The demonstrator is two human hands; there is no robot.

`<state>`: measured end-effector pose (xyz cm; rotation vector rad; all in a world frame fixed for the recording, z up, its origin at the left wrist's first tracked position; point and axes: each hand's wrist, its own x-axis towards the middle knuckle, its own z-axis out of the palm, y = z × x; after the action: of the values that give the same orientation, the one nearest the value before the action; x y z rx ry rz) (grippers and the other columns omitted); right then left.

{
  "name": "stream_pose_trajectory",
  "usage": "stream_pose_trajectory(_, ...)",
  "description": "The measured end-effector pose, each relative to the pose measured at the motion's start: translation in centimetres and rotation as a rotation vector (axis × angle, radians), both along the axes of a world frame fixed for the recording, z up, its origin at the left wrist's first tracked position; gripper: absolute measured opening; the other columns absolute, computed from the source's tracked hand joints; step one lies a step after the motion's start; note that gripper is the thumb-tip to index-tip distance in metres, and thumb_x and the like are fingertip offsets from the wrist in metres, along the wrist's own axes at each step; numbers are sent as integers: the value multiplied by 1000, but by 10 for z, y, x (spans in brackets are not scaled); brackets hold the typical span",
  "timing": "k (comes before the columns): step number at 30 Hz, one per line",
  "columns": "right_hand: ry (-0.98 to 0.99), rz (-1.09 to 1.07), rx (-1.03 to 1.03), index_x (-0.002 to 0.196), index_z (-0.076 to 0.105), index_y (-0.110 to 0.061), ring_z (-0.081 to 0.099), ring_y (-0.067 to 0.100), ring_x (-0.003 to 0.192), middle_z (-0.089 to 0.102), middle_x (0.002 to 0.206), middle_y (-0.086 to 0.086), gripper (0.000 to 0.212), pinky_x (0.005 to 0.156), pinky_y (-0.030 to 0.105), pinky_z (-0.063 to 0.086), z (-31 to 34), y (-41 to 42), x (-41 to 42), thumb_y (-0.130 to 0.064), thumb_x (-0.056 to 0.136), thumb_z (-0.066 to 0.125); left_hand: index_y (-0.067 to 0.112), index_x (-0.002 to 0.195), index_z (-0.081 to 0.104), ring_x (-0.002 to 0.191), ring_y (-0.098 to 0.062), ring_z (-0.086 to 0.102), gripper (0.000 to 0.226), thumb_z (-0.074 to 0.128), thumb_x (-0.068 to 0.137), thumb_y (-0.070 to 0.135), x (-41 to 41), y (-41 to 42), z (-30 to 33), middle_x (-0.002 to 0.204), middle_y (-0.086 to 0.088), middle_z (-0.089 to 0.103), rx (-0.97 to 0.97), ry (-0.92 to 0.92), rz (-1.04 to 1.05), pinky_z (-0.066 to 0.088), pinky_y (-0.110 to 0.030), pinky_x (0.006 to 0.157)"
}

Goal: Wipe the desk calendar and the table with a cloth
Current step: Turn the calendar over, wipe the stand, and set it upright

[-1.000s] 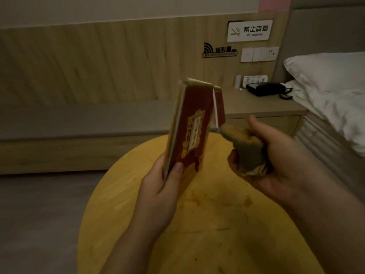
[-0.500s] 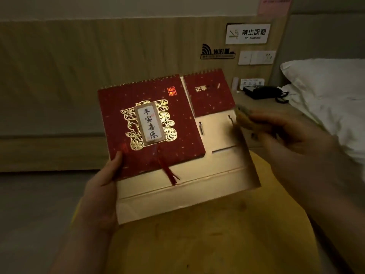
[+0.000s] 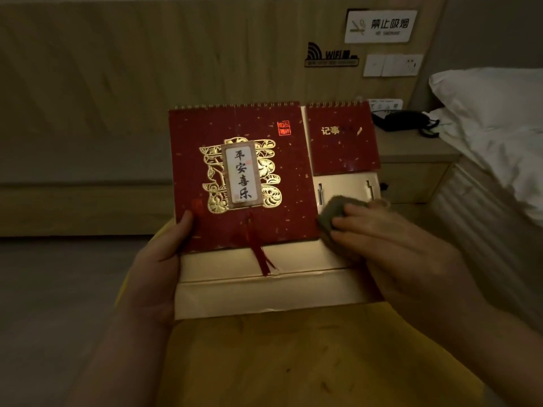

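The desk calendar (image 3: 241, 183) faces me, held up above the round yellow table (image 3: 293, 362). It has a red spiral-bound cover with gold ornament, a red tassel, a smaller red notepad on its right and a cream card base. My left hand (image 3: 155, 274) grips its lower left edge, thumb on the red cover. My right hand (image 3: 390, 248) presses a bunched grey-brown cloth (image 3: 335, 210) against the cream panel under the notepad, at the cover's right edge.
A wood-panelled wall with a bench ledge runs behind. At right stand a bedside cabinet (image 3: 417, 160) with a black telephone (image 3: 408, 120), and a bed with a white pillow (image 3: 493, 104). Grey floor lies to the left of the table.
The calendar went from edge-on to facing me. My right hand brought the cloth from beside the calendar onto its cream panel. My left hand shifted to the lower left edge.
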<state>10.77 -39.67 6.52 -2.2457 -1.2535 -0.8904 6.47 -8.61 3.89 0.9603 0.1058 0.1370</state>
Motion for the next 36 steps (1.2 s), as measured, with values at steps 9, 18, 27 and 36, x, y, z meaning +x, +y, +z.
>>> stream_pose_trajectory(9,-18,36,-109,137,64,-6,50,26,145,58,148,12,36,121,57,37,-23,-18,19,-4,104,50,14,120,80,106,-35,77,49,81,77,39,1,-8,-3,124,-15,77,-126,69,-12,65,-49,76)
stream_pose_trajectory(18,-67,-78,-65,128,71,-3,57,32,137,65,138,17,31,115,56,45,4,5,36,-2,103,52,17,112,83,101,-30,79,49,88,70,42,2,-9,-5,117,-12,80,-36,15,12,66,-45,76)
stream_pose_trajectory(27,68,-60,-67,137,66,-13,50,20,145,60,150,4,37,122,50,36,-48,-16,-14,-7,106,45,21,106,85,92,-27,81,37,77,71,29,4,-10,-4,107,-10,83,54,-61,17,65,-39,71)
stream_pose_trajectory(36,57,-206,51,137,65,-13,49,21,146,60,147,6,36,122,51,37,-47,-9,-15,-11,109,41,20,114,82,104,-31,79,40,76,80,40,4,-16,-3,119,-11,80,-16,-36,-1,65,-45,78)
